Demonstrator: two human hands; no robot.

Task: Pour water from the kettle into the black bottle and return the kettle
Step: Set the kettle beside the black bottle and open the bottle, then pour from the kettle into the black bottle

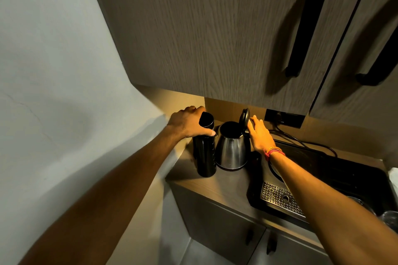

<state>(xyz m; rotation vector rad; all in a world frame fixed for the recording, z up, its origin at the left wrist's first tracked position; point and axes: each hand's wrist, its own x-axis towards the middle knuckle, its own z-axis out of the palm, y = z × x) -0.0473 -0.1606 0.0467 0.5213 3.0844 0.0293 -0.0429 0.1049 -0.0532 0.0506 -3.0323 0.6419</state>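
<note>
Head view. Black bottle (204,146) stands upright, uncapped, on the table (228,185) at far left, just beside the kettle (231,148). Kettle upright, lid (245,117) raised. Left hand (189,123) wraps the bottle's upper part, fingers (206,133) curled closed on it. Right hand (259,133) lies against the kettle's handle side behind the lid, fingers loosely extended; a firm grip cannot be confirmed. Judged step: pre-pour. Next move calls for grasping the handle, lifting, and tipping the spout over the bottle mouth.
</note>
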